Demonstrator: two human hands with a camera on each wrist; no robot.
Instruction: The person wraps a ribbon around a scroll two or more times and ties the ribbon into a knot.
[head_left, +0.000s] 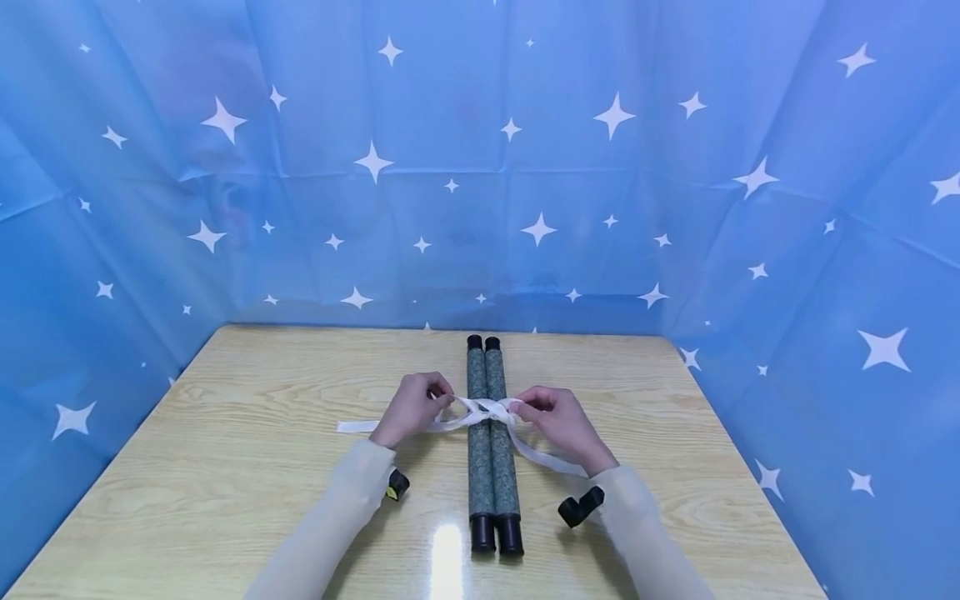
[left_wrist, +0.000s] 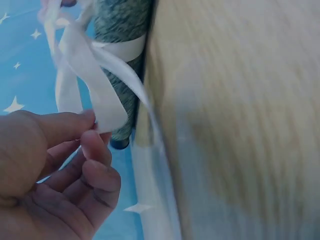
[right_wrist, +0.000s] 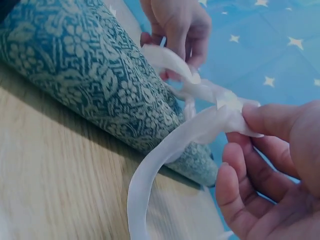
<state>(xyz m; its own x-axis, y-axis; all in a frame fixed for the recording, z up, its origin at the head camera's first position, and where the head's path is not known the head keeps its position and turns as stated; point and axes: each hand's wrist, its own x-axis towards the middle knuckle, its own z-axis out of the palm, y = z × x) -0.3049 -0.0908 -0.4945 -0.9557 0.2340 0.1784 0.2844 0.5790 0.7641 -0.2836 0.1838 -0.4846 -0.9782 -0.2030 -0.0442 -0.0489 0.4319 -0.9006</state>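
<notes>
Two scrolls [head_left: 480,475], covered in green patterned cloth with dark end knobs, lie side by side on the table. A white ribbon [head_left: 491,409] wraps round their middle and is looped into a bow on top. My left hand [head_left: 415,406] pinches one loop between thumb and forefinger, just left of the scrolls. On the other side my right hand [head_left: 558,419] pinches the opposite loop. In the left wrist view the ribbon loop [left_wrist: 92,85] rises from the fingertips. The right wrist view shows the patterned cloth of a scroll [right_wrist: 95,75] close up, with a ribbon tail curving down.
The wood-grain table [head_left: 247,492] carries the scrolls and both ribbon tails, one out to each side. A blue star-printed curtain [head_left: 450,208] hangs round the back and sides. Small black wrist cameras [head_left: 581,506] sit under the sleeves.
</notes>
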